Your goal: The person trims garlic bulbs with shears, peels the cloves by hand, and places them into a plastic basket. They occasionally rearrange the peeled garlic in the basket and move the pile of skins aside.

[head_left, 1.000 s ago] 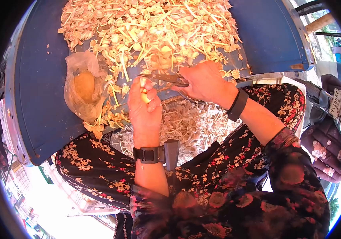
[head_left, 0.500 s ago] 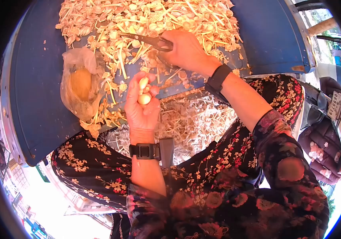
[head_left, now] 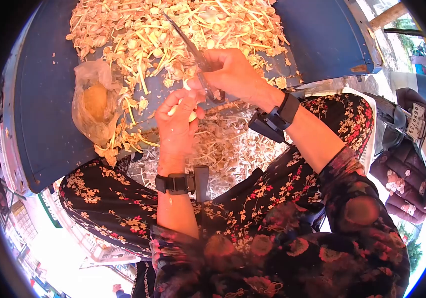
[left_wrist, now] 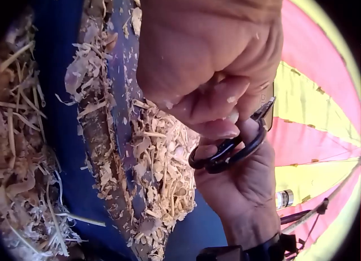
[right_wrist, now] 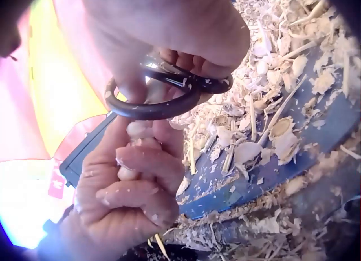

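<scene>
My left hand point(head_left: 175, 124) has its fingers curled round several peeled garlic cloves point(head_left: 192, 116), palm up over the table's near edge. Dark-handled scissors point(head_left: 190, 45) are held in my right hand point(head_left: 235, 74), their blades pointing away to the upper left. The right fingers meet the left fingertips, with a pale clove point(head_left: 187, 85) between the two hands. In the right wrist view, the scissors' finger loop point(right_wrist: 152, 110) is just above the left fingertips, and a clove point(right_wrist: 128, 173) shows between the left fingers. The left wrist view shows both scissor loops point(left_wrist: 237, 156) beside the left fingers.
A broad heap of garlic cloves, skins and stems point(head_left: 148, 25) covers the blue table point(head_left: 44, 109). A clear plastic bag point(head_left: 80, 119) with a round yellowish thing in it lies at the left. Skins and stems point(head_left: 228, 154) are piled below the near edge, between the knees.
The right hand with the scissors moved out over the heap, then came back to the left hand. The blades have swung to point farther away. The left hand opened somewhat, then curled again round the cloves.
</scene>
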The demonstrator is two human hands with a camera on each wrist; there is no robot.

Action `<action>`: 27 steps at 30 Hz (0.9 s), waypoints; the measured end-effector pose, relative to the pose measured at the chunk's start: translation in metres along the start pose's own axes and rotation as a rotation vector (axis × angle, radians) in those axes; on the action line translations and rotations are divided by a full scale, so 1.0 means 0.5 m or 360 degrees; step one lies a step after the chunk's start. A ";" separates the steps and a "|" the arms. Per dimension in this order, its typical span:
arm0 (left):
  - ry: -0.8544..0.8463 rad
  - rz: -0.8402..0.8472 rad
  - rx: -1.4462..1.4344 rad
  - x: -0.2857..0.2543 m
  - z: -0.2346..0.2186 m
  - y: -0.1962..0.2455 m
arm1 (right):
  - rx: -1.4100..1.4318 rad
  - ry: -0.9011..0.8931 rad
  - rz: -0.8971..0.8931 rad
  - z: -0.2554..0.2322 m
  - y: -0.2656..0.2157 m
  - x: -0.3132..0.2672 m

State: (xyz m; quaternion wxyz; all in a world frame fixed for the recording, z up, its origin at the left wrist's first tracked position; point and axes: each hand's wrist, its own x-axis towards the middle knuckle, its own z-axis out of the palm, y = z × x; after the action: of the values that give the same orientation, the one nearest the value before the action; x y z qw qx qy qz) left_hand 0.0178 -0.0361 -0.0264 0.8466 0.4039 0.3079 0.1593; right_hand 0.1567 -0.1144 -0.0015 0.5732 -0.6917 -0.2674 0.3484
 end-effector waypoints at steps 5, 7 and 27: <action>0.0046 -0.0146 0.0293 0.000 0.003 0.014 | -0.0499 -0.0189 -0.0176 -0.011 -0.020 0.000; 0.0062 -0.0155 0.0360 0.000 0.000 0.010 | -0.0823 -0.0218 -0.0509 -0.009 -0.009 0.007; 0.0312 0.0042 0.0384 0.011 0.001 -0.028 | -0.0945 -0.0166 -0.0331 0.011 -0.001 -0.011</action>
State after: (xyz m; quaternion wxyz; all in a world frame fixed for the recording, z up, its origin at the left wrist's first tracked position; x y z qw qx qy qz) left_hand 0.0227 -0.0423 -0.0392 0.7557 0.4892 0.4005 0.1709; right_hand 0.1488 -0.1154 -0.0006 0.3644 -0.7789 -0.4557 0.2299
